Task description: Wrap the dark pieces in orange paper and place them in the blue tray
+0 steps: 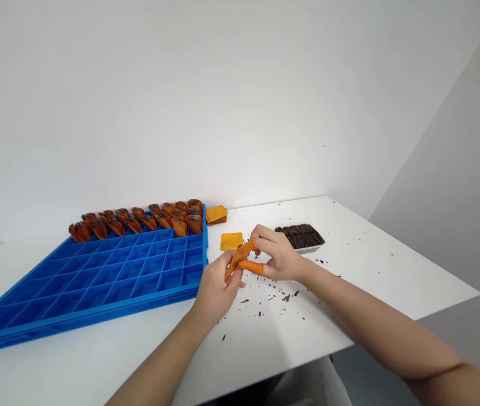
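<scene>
My left hand (217, 290) grips a small orange paper packet (232, 265), held tilted above the table. My right hand (276, 256) meets the packet's upper edge with thumb and index finger, both in orange finger cots. A bit of something dark shows at that edge, too small to make out. Just behind my hands lies a flat yellow-orange packet (231, 241). To the right, partly behind my right hand, a white tray (311, 249) holds rows of dark brown, thin flat pieces (301, 235).
A blue compartment tray (96, 282) stands at the left, its back rows filled with bundles of orange packets (147, 220). Beside its far right corner is a stack of yellow-orange packets (216, 214). Dark crumbs (286, 298) are scattered over the white table (375, 265). A wall rises behind.
</scene>
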{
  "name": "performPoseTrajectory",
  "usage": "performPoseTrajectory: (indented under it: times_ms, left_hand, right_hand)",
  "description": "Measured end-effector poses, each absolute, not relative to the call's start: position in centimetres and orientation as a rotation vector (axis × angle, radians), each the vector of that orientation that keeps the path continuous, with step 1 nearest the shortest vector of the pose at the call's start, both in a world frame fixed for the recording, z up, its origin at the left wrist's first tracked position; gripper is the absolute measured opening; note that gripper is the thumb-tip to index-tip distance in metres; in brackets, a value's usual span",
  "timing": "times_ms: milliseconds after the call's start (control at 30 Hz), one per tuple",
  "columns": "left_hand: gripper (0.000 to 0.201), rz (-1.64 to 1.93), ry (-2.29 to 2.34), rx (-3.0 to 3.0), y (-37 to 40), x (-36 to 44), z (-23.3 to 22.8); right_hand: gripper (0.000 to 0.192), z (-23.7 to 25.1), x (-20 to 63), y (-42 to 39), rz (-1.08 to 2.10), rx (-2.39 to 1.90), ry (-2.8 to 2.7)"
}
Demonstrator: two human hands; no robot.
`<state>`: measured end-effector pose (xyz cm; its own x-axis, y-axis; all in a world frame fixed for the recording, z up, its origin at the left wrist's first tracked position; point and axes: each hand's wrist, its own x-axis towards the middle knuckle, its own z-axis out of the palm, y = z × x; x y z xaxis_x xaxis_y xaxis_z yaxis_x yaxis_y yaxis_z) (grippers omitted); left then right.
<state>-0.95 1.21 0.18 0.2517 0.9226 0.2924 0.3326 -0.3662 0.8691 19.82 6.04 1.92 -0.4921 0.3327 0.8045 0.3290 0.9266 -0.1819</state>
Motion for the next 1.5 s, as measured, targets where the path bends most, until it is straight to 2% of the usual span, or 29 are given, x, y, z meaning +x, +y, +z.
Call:
performPoseTrajectory:
  times_ms: [100,267,333,433,567,767,967,1267,1500]
  left_hand:
    - [0.023,1.144,1.101,1.841,1.2,-0.9,0.0]
    - [0.027,1.225,1.052,1.8,1.3,-0.8,0.0]
    - [0.028,1.245,1.053,1.775,1.4,-0.8,0.2]
    - [0.029,1.278,1.048,1.757,1.3,-0.8,0.5]
    - [0.03,1.28,1.059,1.768,0.8,-0.8,1.0]
    - [0.035,1.202,1.137,1.776,0.6,-0.7,1.2]
    - [0.052,1.157,1.221,1.692,1.1,-0.4,0.0]
    - [0.042,1.062,1.099,1.956,0.5,0.0,-1.6]
    - [0.025,0.878,1.166,2.134,-0.1,-0.5,-0.8]
  right_hand:
    - [0.018,1.8,19.9,6.2,0.004,-0.508,-2.148]
    - [0.029,1.8,19.6,6.2,-0.08,-0.535,-2.109]
    - [0.027,1.8,19.4,6.1,-0.056,-0.526,-2.054]
    - [0.015,1.9,19.1,5.9,0.041,-0.514,-1.951]
    - [0.03,2.3,19.1,6.0,0.201,-0.593,-1.875]
    - [0.023,2.5,18.9,6.2,0.495,-0.627,-1.902]
    - [0.026,2.9,18.9,6.3,0.295,-0.777,-1.856]
    - [0.029,6.3,15.0,8.3,0.2,-1.0,-1.858]
    - [0.023,8.2,4.9,13.2,-0.226,-1.221,-2.273]
